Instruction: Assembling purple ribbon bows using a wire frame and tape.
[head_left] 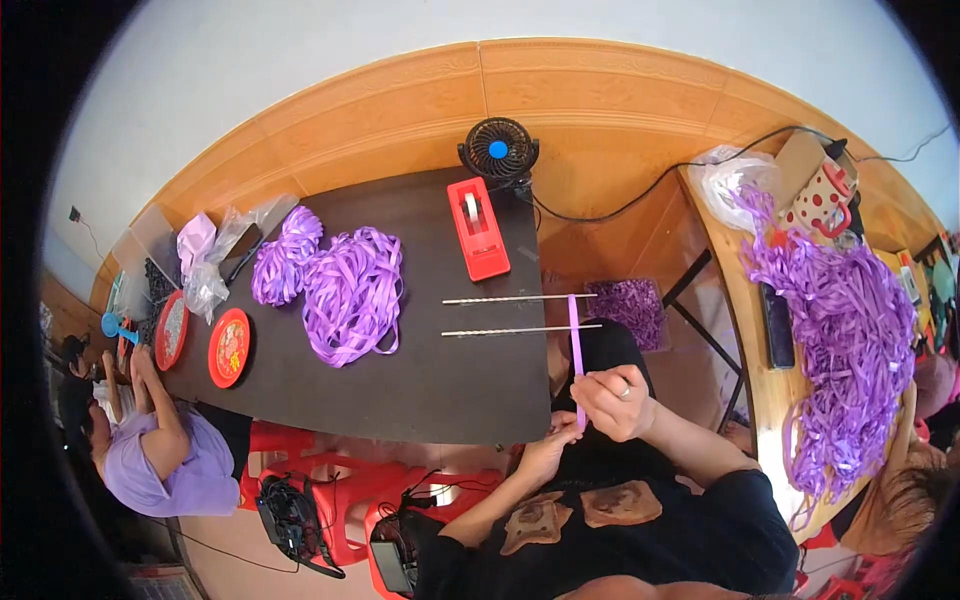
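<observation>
Two thin metal rods, the far rod (500, 299) and the near rod (500, 332), lie side by side on the dark table and stick out past its right edge. A light purple ribbon (575, 345) runs from the far rod, across the near one, toward me; whether it loops round them I cannot tell. My right hand (612, 402), a ring on one finger, is closed on the ribbon just before the near rod. Lower and to its left, my left hand (548, 452) pinches the ribbon's lower part.
On the dark table (440, 390) are a red tape dispenser (480, 230), heaps of purple ribbon (352, 295) and red plates (229, 347). A black fan (499, 149) stands behind. At right, a wooden table (735, 290) holds more ribbon (850, 350) and a phone (776, 325). Co-workers sit at both sides.
</observation>
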